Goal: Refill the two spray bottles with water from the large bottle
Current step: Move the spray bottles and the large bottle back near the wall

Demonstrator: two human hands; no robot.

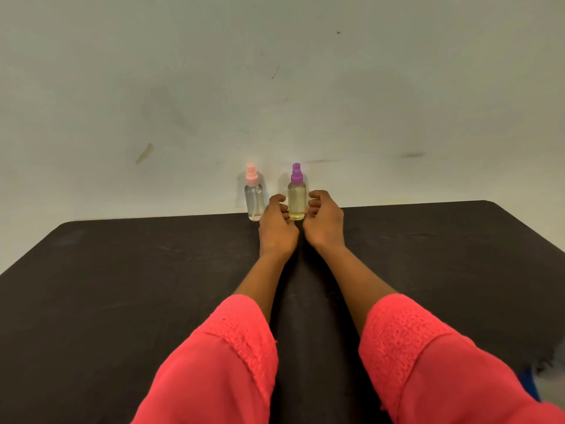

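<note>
The purple-capped spray bottle [296, 200] stands upright at the far edge of the black tabletop [122, 286], directly between the two hands. The left hand [276, 228] lies at its left side and the right hand [324, 224] at its right side, both palm-down low over the tabletop, with the fingers curled inward toward the bottle's lower body. The lowest fingertips of each hand reach the bottle's base, but it is hard to make out whether they press on the plastic or only lie just beside it, so I cannot tell if either hand has a grip. The bottle's cap and upper body rise free above the fingers. Its clear body shows a pale yellowish liquid filling most of it.

The pink-capped spray bottle [254, 200] stands upright just to the left, near the left hand's knuckles, which cover part of its lower right side. Its clear body looks mostly colourless, and the liquid level inside is hard to read against the pale wall [275, 87] behind.

Both forearms stretch out from coral-red sleeves, the left sleeve [220, 362] and the right sleeve [443, 362], which the bottom edge cuts off. At the lower right, a blurred blue shape [527, 384] beyond the tabletop's corner is too indistinct to name.
</note>
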